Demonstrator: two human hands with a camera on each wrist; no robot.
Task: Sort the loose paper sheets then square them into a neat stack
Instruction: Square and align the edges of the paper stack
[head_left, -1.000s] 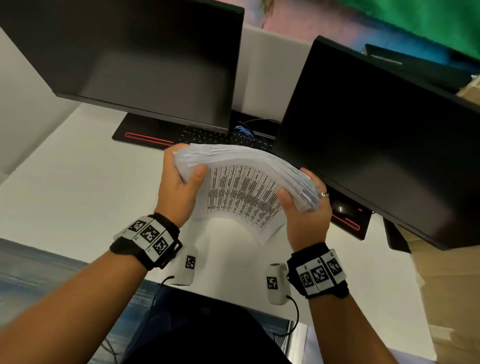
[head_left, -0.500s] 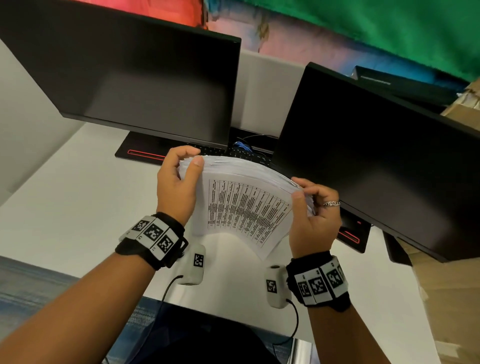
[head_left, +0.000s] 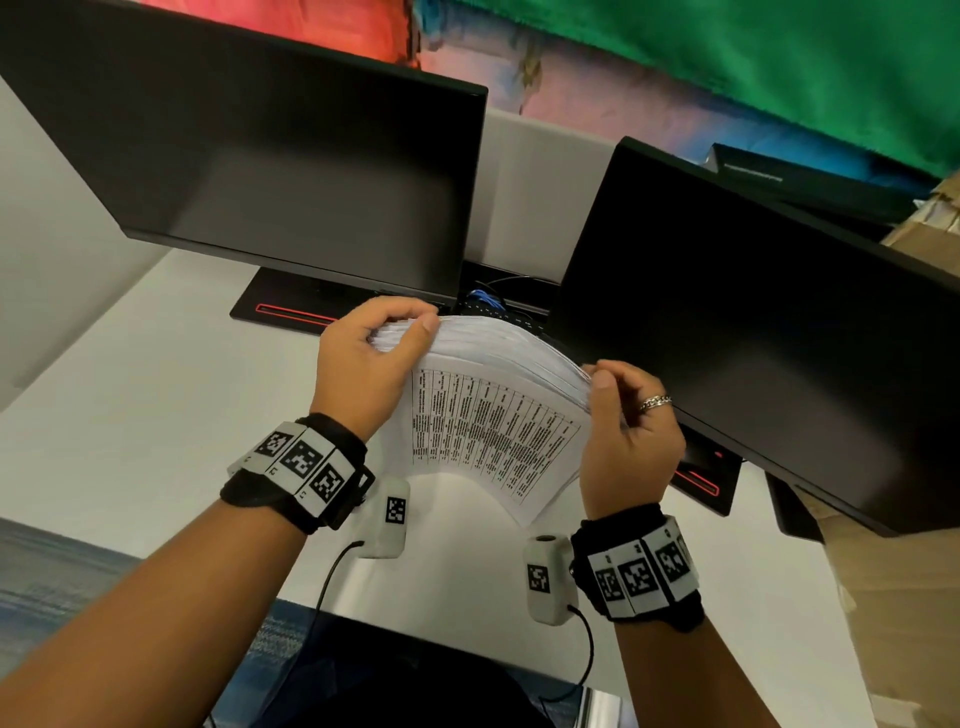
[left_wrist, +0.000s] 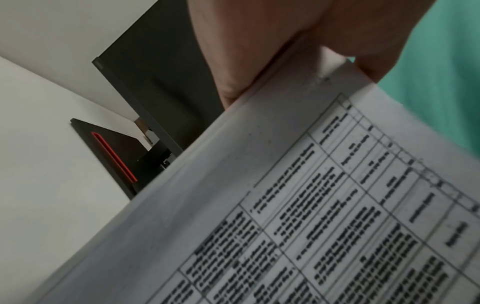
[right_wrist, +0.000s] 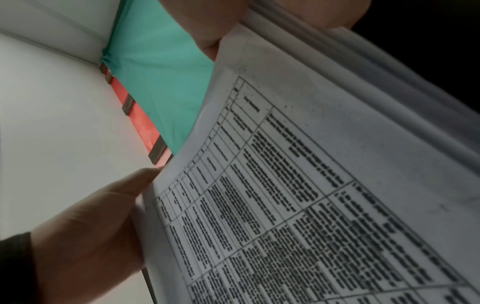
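Observation:
A thick stack of white paper sheets (head_left: 493, 415), the front one printed with a table, stands upright above the white desk (head_left: 130, 415). My left hand (head_left: 374, 348) pinches its upper left corner, thumb in front and fingers curled over the top. On the other side my right hand (head_left: 618, 410) grips the upper right corner the same way. The top edges fan slightly toward the back. Both wrist views show the printed sheet (left_wrist: 324, 205) (right_wrist: 311, 195) close up, with fingertips (left_wrist: 259, 61) (right_wrist: 207, 24) clamped on its top edge. The stack's bottom edge is hidden from view.
Two dark monitors (head_left: 291, 171) (head_left: 753, 312) stand just behind the hands, their bases (head_left: 291, 312) on the desk. Cables (head_left: 488, 299) lie between them. Cardboard boxes (head_left: 893, 597) sit at the right. Green and red cloth (head_left: 727, 52) hangs behind.
Both hands have slid up from the sides of the stack to its top corners. The fanned sheets have drawn closer together and the stack stands more upright.

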